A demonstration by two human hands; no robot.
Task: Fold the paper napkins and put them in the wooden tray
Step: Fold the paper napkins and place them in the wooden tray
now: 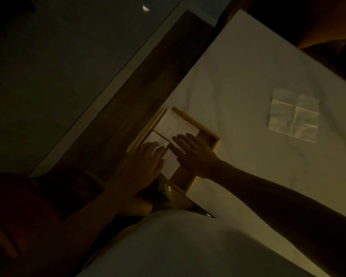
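A shallow wooden tray point(207, 134) sits at the left edge of a table covered in white cloth point(238, 66). Folded white paper napkins point(176, 124) lie inside it, filling its far part. My left hand point(144, 162) rests flat on the near napkins, fingers spread. My right hand point(192, 152) lies flat beside it, fingers extended over the napkins. Neither hand grips anything. One unfolded napkin point(294, 114), creased into quarters, lies flat on the cloth to the right, apart from the tray.
The scene is dim. A dark wooden strip point(140, 108) and a pale floor point(58, 66) run along the table's left side. My light shirt point(188, 246) fills the bottom. A dark reddish object point(18, 206) is at the lower left.
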